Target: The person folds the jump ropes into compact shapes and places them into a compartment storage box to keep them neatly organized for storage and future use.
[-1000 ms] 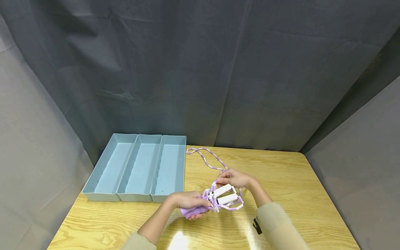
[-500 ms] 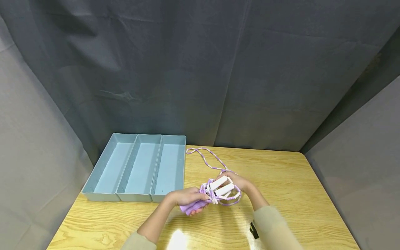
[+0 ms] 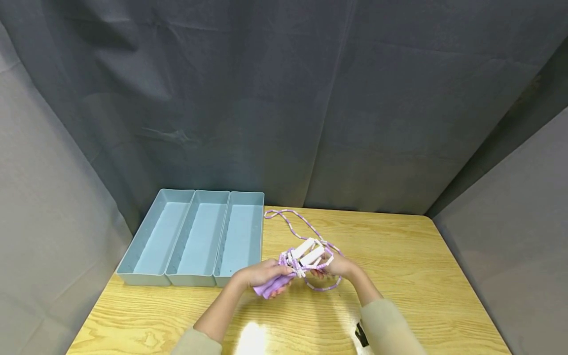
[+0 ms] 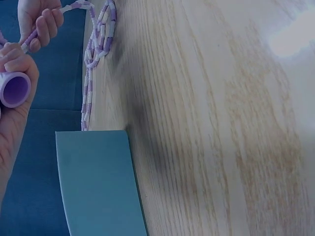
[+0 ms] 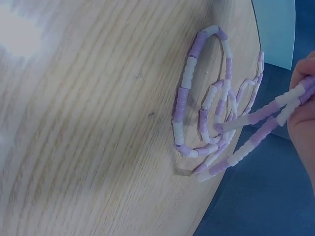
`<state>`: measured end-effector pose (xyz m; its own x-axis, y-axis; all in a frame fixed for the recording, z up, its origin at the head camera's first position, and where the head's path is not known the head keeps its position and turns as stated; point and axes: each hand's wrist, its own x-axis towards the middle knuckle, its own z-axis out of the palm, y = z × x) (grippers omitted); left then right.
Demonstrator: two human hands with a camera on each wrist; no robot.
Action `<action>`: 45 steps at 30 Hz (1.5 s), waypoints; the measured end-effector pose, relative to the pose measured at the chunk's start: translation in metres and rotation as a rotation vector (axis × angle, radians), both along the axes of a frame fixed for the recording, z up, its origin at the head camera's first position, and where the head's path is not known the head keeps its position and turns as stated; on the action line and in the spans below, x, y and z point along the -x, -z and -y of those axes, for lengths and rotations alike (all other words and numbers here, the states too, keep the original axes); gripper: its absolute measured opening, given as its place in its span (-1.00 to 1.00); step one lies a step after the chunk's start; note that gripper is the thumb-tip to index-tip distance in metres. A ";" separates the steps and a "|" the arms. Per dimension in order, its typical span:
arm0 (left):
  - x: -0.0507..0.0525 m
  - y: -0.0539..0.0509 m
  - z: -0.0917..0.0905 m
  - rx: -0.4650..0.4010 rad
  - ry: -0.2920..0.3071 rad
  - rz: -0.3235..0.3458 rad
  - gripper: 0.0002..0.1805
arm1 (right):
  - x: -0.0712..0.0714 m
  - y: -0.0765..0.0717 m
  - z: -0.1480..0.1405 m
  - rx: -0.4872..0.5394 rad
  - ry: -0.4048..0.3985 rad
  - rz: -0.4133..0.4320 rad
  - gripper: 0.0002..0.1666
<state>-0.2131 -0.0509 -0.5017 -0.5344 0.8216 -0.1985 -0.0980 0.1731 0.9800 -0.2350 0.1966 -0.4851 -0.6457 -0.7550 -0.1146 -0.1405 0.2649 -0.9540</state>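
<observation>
A beaded jump rope (image 5: 181, 104) in purple and white is bunched between both hands. My left hand (image 3: 262, 273) grips its two handles side by side by their purple ends (image 3: 272, 285). Their white ends (image 3: 312, 256) point up and to the right, with rope turns wrapped around the middle. Just right of the handles, my right hand (image 3: 338, 266) holds beaded rope between curled fingers; the handles and loops partly hide those fingers in the head view. Two strands run into that hand in the right wrist view. Loose rope loops lie on the table behind.
Three blue-grey trays (image 3: 238, 283) stand side by side at the left of the wooden table (image 3: 399, 261). The far end of the rope lies close to the rightmost tray. A dark curtain (image 3: 284, 108) hangs behind, with pale cloth panels (image 3: 523, 222) at both sides.
Both handles and my left hand have shifted slightly away and left. My right hand has moved down beside the handles, and a rope loop now hangs below it.
</observation>
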 end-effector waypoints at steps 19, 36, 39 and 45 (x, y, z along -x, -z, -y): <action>0.006 0.002 0.004 -0.144 -0.183 0.128 -0.58 | 0.007 0.024 -0.020 0.081 -0.009 0.141 -0.59; 0.010 -0.010 0.010 -0.184 -0.314 0.154 -0.65 | -0.003 -0.007 -0.028 0.107 0.023 0.138 -0.65; 0.009 -0.012 0.010 -0.188 -0.323 0.156 -0.66 | -0.005 -0.012 -0.029 0.100 0.035 0.128 -0.65; 0.012 -0.006 0.009 -0.210 -0.363 0.174 -0.64 | -0.007 -0.020 -0.027 0.116 0.050 0.102 -0.65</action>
